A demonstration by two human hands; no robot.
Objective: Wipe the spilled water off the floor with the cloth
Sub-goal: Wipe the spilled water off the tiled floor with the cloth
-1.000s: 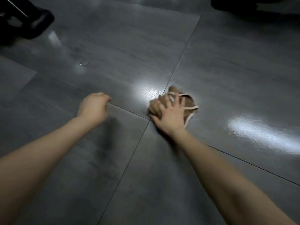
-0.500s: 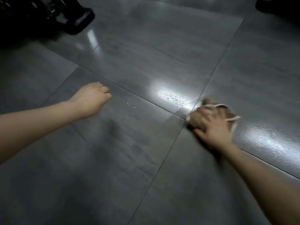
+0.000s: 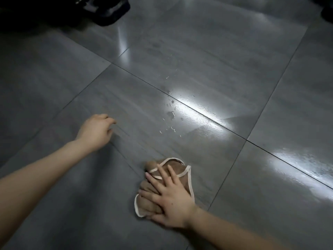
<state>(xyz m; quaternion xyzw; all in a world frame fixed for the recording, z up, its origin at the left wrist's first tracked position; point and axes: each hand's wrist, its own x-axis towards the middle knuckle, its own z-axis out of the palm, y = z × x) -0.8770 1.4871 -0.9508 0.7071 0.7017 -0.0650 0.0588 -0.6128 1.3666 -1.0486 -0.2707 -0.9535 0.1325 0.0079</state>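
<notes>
A brown cloth (image 3: 177, 168) with a pale trim lies bunched on the grey tiled floor, low and right of centre. My right hand (image 3: 169, 199) presses flat on it with fingers spread. Water drops and a small puddle (image 3: 170, 114) glisten on the tile beyond the cloth, near a grout line. A wet sheen (image 3: 198, 116) runs to the right of them. My left hand (image 3: 96, 131) hovers over the floor to the left, fingers loosely curled, holding nothing.
Dark objects, seemingly black shoes (image 3: 106, 9), sit at the top left. Another dark shape (image 3: 327, 11) shows at the top right edge. Grey floor tiles (image 3: 54, 78) with thin grout lines fill the view.
My right hand has dragged the cloth back toward me, away from the wet tile junction. The water drops now show beyond it. My left hand has loosened from a fist.
</notes>
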